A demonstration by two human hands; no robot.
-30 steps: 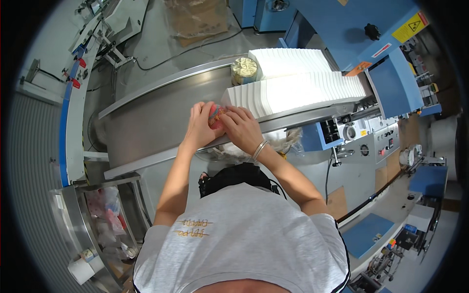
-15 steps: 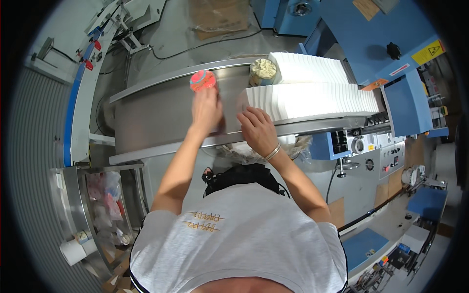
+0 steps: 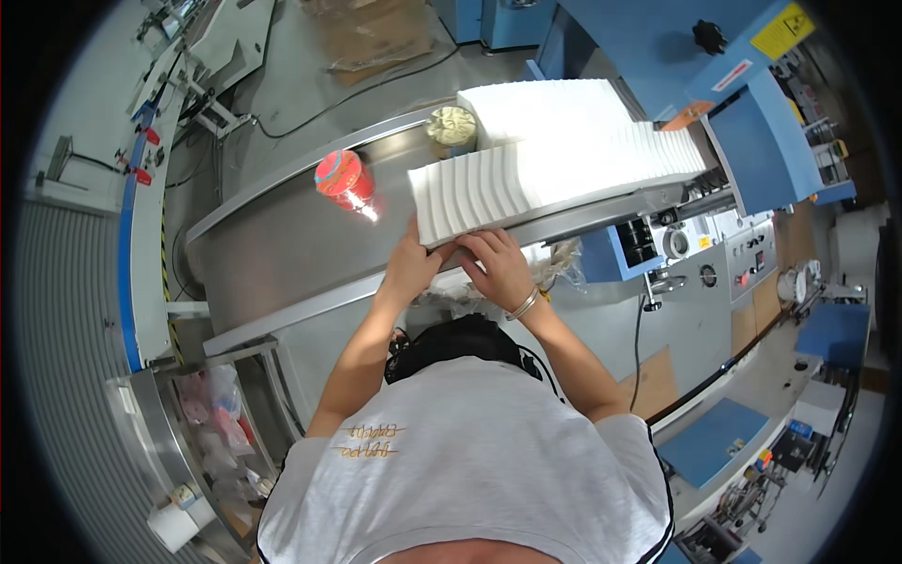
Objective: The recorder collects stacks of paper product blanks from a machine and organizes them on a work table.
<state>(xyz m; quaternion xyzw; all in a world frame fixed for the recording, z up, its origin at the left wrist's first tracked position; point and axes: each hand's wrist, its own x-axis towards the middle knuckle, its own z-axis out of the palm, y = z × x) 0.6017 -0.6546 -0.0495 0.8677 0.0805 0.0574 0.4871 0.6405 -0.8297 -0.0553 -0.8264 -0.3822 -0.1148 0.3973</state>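
A long row of white, thin folded sheets, stood on edge and packed together, lies along the metal trough nearest me. My left hand is closed at its near left corner, one finger up against the end face and another along the near side. Just to the right, my right hand has bent fingers at the row's lower near edge; some fingertips are hidden. Apart from both hands, a shiny cylindrical container with a red top stands in the trough.
Behind the near row lies a second white row, with a gold-topped round container at its left end. The metal trough runs left to right towards a blue machine. A metal cart with plastic bags stands at lower left.
My left hand has let go of the red-topped container and moved right and nearer, to the white row's corner. My right hand has shifted down to the row's near edge. The view has turned slightly.
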